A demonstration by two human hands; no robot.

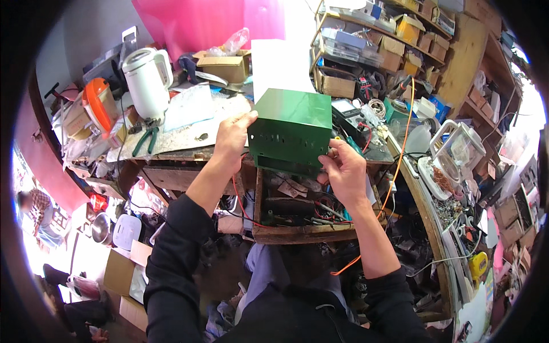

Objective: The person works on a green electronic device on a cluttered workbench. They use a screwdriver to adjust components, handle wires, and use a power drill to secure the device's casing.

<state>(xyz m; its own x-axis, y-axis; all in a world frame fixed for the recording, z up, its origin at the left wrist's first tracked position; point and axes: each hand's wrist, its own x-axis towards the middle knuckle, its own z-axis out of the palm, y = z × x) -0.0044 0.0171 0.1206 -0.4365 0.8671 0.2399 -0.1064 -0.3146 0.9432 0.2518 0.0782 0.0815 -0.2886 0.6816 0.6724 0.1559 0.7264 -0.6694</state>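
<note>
A glossy green metal box (292,108) with small holes and slots along its near face is held up above the edge of the workbench. My left hand (233,137) grips its left side, thumb at the upper corner. On the right, my right hand (345,168) pinches the lower right edge between thumb and fingers. Below the box an open wooden drawer (303,234) holds pens, wires and small tools. Green-handled pliers (146,141) lie on the bench to the left. The inside of the box is hidden from view.
A white electric jug (147,86) and an orange-rimmed container (98,108) stand at the back left. An orange cable (404,146) runs down on the right. Beyond it sit a glass blender jar (457,148) and a yellow tape measure (478,265). Another person (39,214) shows at the far left.
</note>
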